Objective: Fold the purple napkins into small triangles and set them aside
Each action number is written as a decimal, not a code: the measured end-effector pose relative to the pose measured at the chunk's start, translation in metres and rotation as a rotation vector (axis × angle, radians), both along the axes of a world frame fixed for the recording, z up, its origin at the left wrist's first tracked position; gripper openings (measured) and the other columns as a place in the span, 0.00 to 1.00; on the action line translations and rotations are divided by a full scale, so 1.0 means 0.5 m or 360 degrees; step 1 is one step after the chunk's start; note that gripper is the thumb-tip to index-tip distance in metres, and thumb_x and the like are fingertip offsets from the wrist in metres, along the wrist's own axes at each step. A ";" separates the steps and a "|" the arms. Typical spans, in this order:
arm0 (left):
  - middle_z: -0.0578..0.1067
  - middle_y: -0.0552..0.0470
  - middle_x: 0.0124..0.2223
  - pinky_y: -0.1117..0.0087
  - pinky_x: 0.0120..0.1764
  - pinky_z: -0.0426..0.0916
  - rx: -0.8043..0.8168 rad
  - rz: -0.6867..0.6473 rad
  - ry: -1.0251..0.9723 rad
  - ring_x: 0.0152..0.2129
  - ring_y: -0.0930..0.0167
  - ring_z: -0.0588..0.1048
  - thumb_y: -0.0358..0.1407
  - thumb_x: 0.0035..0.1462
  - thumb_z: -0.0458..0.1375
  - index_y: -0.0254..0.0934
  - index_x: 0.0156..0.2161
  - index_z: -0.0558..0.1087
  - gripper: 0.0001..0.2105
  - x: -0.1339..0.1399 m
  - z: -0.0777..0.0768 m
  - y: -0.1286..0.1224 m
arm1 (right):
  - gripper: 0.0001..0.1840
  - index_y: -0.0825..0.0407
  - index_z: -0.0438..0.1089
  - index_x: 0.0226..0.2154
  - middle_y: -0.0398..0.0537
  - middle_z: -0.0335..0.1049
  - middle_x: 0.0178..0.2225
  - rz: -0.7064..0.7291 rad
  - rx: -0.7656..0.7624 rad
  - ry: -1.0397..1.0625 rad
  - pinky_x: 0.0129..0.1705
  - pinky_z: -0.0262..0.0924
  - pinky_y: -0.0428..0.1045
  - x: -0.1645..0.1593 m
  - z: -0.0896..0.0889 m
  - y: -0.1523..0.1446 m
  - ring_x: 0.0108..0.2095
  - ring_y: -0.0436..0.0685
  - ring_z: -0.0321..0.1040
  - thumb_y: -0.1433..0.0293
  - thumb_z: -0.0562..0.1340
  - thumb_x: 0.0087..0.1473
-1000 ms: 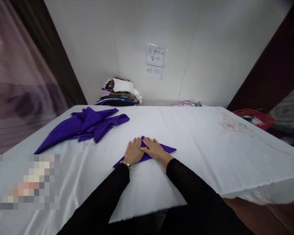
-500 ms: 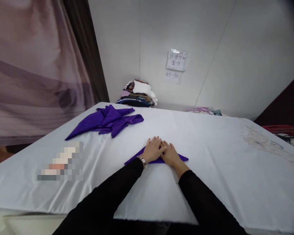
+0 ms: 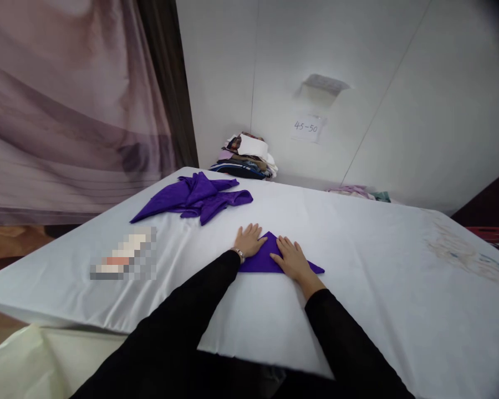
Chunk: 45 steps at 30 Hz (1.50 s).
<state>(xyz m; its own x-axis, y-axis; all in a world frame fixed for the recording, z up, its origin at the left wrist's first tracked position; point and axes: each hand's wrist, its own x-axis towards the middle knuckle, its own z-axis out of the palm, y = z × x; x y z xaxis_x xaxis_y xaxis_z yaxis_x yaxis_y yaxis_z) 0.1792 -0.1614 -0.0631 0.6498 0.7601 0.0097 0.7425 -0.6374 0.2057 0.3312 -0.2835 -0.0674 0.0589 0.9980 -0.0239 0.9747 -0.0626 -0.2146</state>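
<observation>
- Far left: the room is bounded by a pinkish draped curtain (image 3: 66,111), bordered by a dark vertical strip (image 3: 168,77).
- Lower left: a pale cream object (image 3: 20,360) is partly seen below the table's near edge.
- Surface: the table is covered by a glossy white tablecloth (image 3: 378,310); creases are concentrated on its left part.
- Left part of tablecloth: a small item (image 3: 122,257) is masked by pixelation; identity cannot be told.
- Beyond it: a loose purple cloth heap (image 3: 195,197) is spread near the far left corner.
- Behind the far edge: a pile of mixed fabrics (image 3: 249,158) is stacked by the white wall (image 3: 357,50).
- Centre: a folded purple cloth (image 3: 261,260) is laid flat on the tablecloth, peak pointed away from the person.
- Its left slope is covered by the left hand (image 3: 248,241), fingers spread, palm down; a bracelet (image 3: 238,254) is worn.
- Its right slope is pressed by the right hand (image 3: 293,259), laid flat, fingers slightly parted; nothing is pinched.
- Wall: "45-50" is written on a lower sheet (image 3: 306,128); an upper sheet (image 3: 326,83) is bent forward, text unreadable.
- Right: pink and teal fabric (image 3: 353,190) is glimpsed beyond the far edge; a beige pattern (image 3: 461,255) is borne by the tablecloth.
- Far right: a red basket (image 3: 488,234) is cut by the frame.
</observation>
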 end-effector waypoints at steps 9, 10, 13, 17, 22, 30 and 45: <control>0.57 0.43 0.62 0.53 0.59 0.44 0.0249 0.0098 -0.0026 0.60 0.62 0.51 0.46 0.63 0.35 0.36 0.57 0.60 0.25 -0.099 0.041 -0.047 | 0.38 0.53 0.42 0.63 0.49 0.36 0.65 0.0004 0.0006 0.0002 0.62 0.27 0.58 0.001 -0.002 -0.002 0.64 0.58 0.30 0.48 0.39 0.58; 0.56 0.43 0.63 0.54 0.59 0.42 0.0286 0.0006 -0.0073 0.61 0.62 0.50 0.48 0.63 0.36 0.35 0.58 0.59 0.26 -0.098 0.037 -0.070 | 0.38 0.53 0.42 0.63 0.49 0.37 0.65 0.0007 0.0011 -0.0002 0.62 0.27 0.58 0.001 -0.002 -0.002 0.64 0.58 0.30 0.48 0.39 0.58; 0.55 0.45 0.64 0.55 0.60 0.40 0.0264 -0.0229 -0.0131 0.61 0.63 0.49 0.54 0.60 0.37 0.36 0.60 0.56 0.31 -0.093 0.016 -0.128 | 0.38 0.53 0.42 0.63 0.48 0.37 0.65 0.0005 0.0003 -0.0019 0.62 0.28 0.58 0.001 -0.003 -0.002 0.64 0.58 0.31 0.49 0.39 0.58; 0.53 0.45 0.64 0.53 0.60 0.41 0.0084 -0.0172 -0.0103 0.62 0.61 0.47 0.58 0.57 0.36 0.37 0.62 0.53 0.35 -0.114 -0.006 -0.146 | 0.37 0.53 0.43 0.63 0.47 0.38 0.65 -0.0025 -0.0022 -0.0067 0.62 0.31 0.59 0.003 -0.009 -0.004 0.64 0.58 0.32 0.50 0.41 0.58; 0.51 0.48 0.65 0.53 0.60 0.38 -0.0001 -0.0036 -0.0104 0.62 0.64 0.44 0.55 0.59 0.34 0.39 0.62 0.52 0.31 -0.194 -0.008 -0.112 | 0.35 0.53 0.45 0.62 0.47 0.40 0.65 -0.0016 0.0041 -0.0146 0.61 0.35 0.60 0.012 -0.031 -0.002 0.64 0.58 0.35 0.52 0.41 0.58; 0.50 0.43 0.65 0.49 0.59 0.39 -0.0056 0.0128 -0.0177 0.62 0.60 0.45 0.53 0.60 0.36 0.36 0.62 0.52 0.31 -0.164 0.024 -0.128 | 0.33 0.53 0.46 0.62 0.48 0.41 0.64 0.0029 0.0078 -0.0251 0.61 0.38 0.61 0.025 -0.054 -0.003 0.64 0.58 0.36 0.55 0.41 0.59; 0.51 0.46 0.65 0.51 0.59 0.37 -0.0051 -0.0224 -0.0201 0.62 0.62 0.44 0.56 0.58 0.34 0.36 0.62 0.51 0.34 -0.117 -0.016 -0.127 | 0.35 0.55 0.46 0.62 0.49 0.42 0.64 0.0061 0.0111 -0.0295 0.60 0.41 0.61 0.056 -0.087 0.001 0.64 0.58 0.37 0.55 0.38 0.57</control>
